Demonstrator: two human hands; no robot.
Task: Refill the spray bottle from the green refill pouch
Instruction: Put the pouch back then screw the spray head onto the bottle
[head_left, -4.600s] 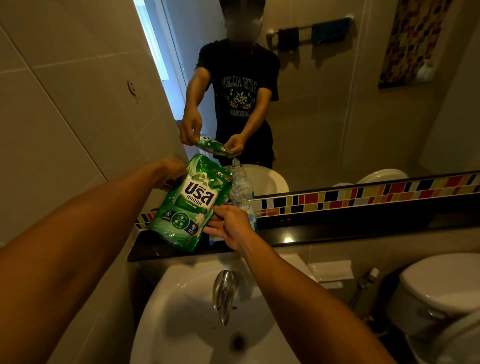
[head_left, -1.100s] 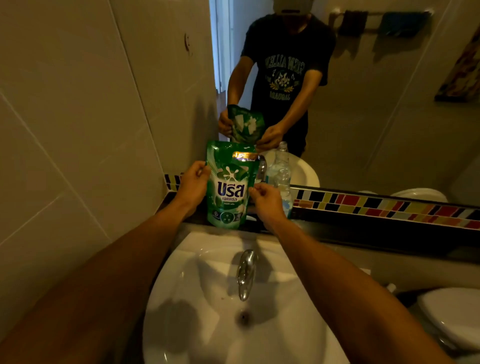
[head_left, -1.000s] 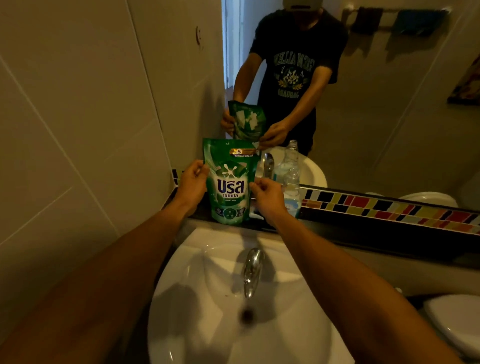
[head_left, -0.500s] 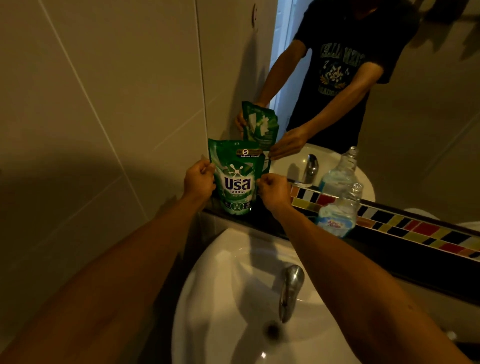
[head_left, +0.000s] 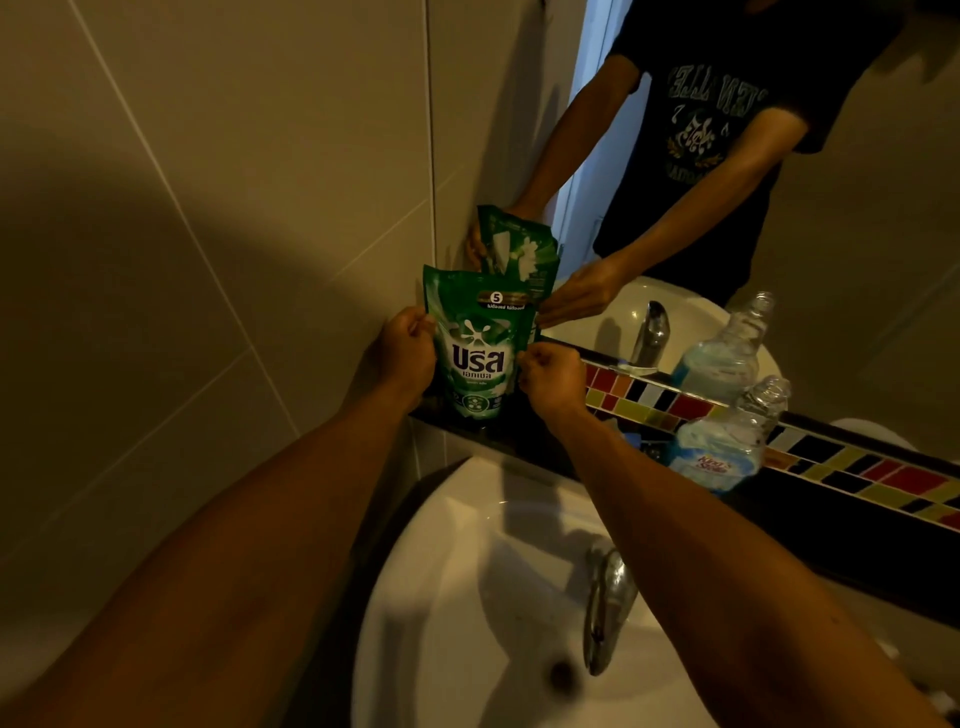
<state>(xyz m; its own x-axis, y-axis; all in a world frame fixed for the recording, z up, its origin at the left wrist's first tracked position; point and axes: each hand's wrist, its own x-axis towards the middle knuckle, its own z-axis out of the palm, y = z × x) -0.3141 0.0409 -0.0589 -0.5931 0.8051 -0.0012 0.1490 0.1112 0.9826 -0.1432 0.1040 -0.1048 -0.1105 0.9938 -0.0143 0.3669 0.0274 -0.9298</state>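
The green refill pouch (head_left: 475, 345) stands upright on the dark ledge (head_left: 810, 512) in the corner by the tiled wall. My left hand (head_left: 405, 351) pinches its left edge and my right hand (head_left: 550, 376) pinches its right edge. To the right on the same ledge stands the clear spray bottle (head_left: 724, 441), without its sprayer head, neck uncovered, with pale blue liquid in its lower part. Neither hand touches the bottle.
A white basin (head_left: 483, 613) with a chrome tap (head_left: 608, 603) lies below the ledge. A strip of coloured tiles (head_left: 883, 470) runs under the mirror (head_left: 779, 208), which reflects a person, the pouch and the bottle. A tiled wall (head_left: 208, 208) closes the left side.
The pouch came down from its tilted position beside the bottle and moved left into the corner, upright on the ledge. Both hands went with it, away from the bottle.
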